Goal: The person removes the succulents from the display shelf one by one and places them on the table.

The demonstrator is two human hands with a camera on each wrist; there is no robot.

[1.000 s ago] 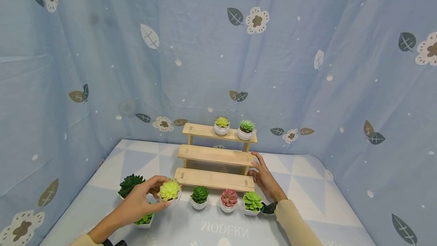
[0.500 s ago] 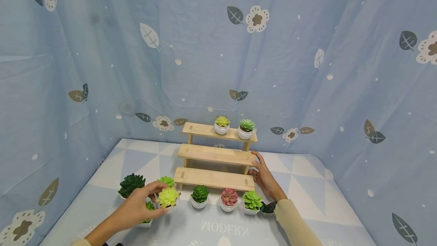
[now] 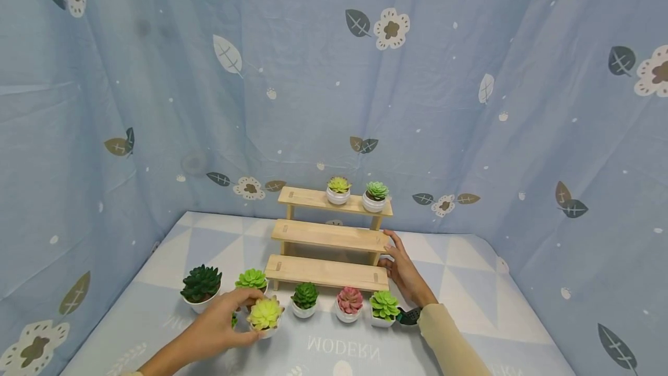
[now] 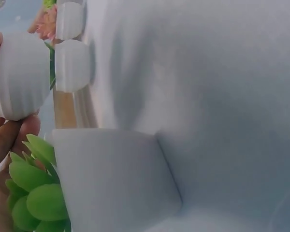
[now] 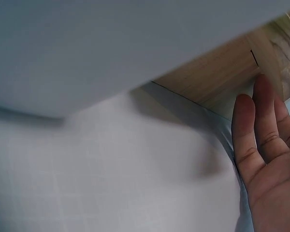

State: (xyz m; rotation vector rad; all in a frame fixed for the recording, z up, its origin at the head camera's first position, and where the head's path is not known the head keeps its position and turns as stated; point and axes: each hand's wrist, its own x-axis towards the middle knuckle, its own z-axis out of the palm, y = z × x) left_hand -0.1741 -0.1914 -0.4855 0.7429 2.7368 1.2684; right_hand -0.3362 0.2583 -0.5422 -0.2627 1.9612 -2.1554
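My left hand [image 3: 224, 321] pinches the white pot of a yellow-green succulent [image 3: 265, 313] between thumb and fingers; in the left wrist view that ribbed pot [image 4: 23, 72] is raised off the tabletop. Close under the hand, a square white pot [image 4: 113, 179] holds a bright green succulent [image 4: 41, 195], mostly hidden in the head view. My right hand [image 3: 404, 271] touches the right end of a three-tier wooden shelf [image 3: 329, 234]. In the right wrist view its fingers [image 5: 244, 118] are fairly straight against the wood. A yellow-green succulent [image 3: 338, 190] and a pale green one [image 3: 374, 196] stand on the top tier.
Before the shelf stand potted succulents: dark green [image 3: 304, 299], pink [image 3: 348, 304] and bright green [image 3: 384, 307], the last beside my right wrist. To the left are a large dark one [image 3: 201, 287] and a light green one [image 3: 252, 281]. Patterned curtains [image 3: 313, 74] enclose the table.
My left hand with the yellow-green succulent first shifts slightly left, then right and toward me, uncovering the light green succulent behind it. My right hand stays at the shelf's end.
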